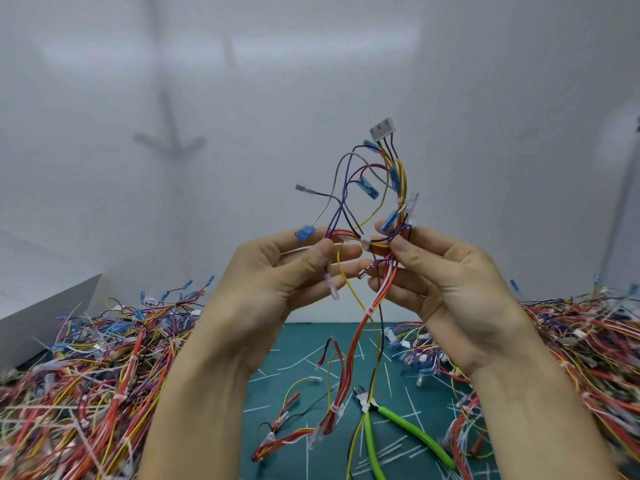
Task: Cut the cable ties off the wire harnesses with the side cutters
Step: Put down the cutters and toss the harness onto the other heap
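While both hands are raised above the table, one wire harness [401,181] is stretched between them at mid-frame.

Left hand [273,275]: thumb and fingers pinch the wires at the left end of the span. A blue terminal [304,233] sticks out just above that grip.

Right hand [450,282]: thumb and fingers pinch the bundle on the right side.

Between the two grips a white cable tie [365,242] wraps the wires, uncut. Loops of purple, red, yellow and grey wire rise above the hands to a white multi-pin connector [381,130].

A tail of red, yellow and black wires hangs down to the green cutting mat [298,341]; more white ties show along it.

Side cutters [388,413]: lying on the mat near the front edge, green handles, neither hand touching them. The tail crosses them near the pivot.

Short white cut tie pieces [391,448] are scattered over the mat.

Heaped harnesses lie on both sides of the mat: left pile [86,375], right pile [571,341]. A white box [34,313] sits behind the left pile.
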Demonstrator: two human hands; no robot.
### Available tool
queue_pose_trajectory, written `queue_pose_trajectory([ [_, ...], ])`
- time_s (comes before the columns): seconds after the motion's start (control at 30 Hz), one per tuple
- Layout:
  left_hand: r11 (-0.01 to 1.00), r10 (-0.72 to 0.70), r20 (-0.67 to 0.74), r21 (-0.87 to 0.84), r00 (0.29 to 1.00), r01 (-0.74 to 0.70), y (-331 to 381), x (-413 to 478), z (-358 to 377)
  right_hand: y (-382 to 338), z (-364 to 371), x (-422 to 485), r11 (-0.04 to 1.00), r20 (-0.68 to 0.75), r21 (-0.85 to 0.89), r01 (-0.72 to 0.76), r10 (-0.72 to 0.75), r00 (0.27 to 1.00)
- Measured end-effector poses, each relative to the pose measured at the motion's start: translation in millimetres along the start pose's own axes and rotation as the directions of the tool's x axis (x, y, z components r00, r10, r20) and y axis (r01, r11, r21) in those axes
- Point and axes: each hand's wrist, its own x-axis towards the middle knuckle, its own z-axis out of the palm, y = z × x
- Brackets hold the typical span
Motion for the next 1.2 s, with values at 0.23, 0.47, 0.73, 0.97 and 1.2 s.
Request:
queue_pose_trajectory([
  [0.23,1.000,-0.007,0.058,-0.006,0.998,0.007,-0.1,0.8,-1.8,0.5,1.1,1.8,0.998,-0.032,0.046,0.043,-0.041,0.999],
  [0.47,0.805,-0.288,0.179,0.578,0.941,0.136,-14.1,-1.5,-9.5,3.2,2.8,4.0,0.980,-0.142,0.130,0.150,-0.131,0.981],
  [0.73,0.715,-0.367,0.270,0.694,0.890,0.084,-20.2,1.0,-21.8,3.2,-1.1,6.1,0.964,-0.226,0.178,0.199,-0.157,0.961],
  [0.97,0.587,-0.475,0.097,0.775,0.875,0.233,-24.0,-2.6,-18.7,2.3,-3.4,7.1,0.949,-0.246,0.230,0.216,-0.158,0.956],
  [1.2,0.527,-0.570,0.088,0.802,0.817,0.281,-28.3,1.8,-21.9,5.3,-1.0,9.2,0.934,-0.283,0.259,0.248,-0.172,0.943],
])
